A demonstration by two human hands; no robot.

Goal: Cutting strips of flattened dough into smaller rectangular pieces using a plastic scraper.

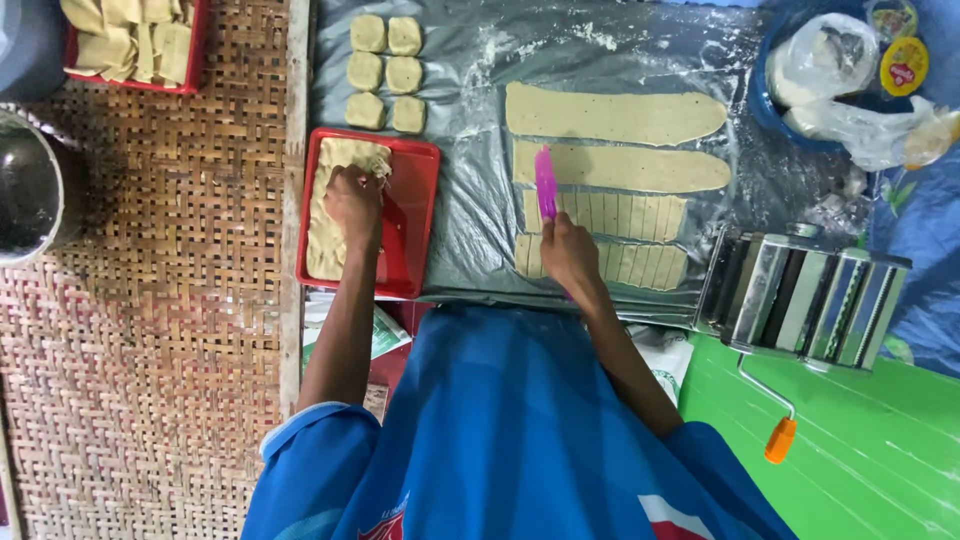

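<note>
Grey plastic sheeting [470,230] covers your worktop beside a woven mat [150,300]. Your left hand [353,200] presses flat on dough pieces in the red tray [415,230], holding nothing. Your right hand [568,255] grips a pink cutter [545,182] over cut dough strips [620,215].

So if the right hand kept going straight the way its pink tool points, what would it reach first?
The right hand aims the pink cutter up the sheet. Past the scored strip, it would likely meet the uncut dough strip first, whose edge the tip already seems to overlap.
</note>
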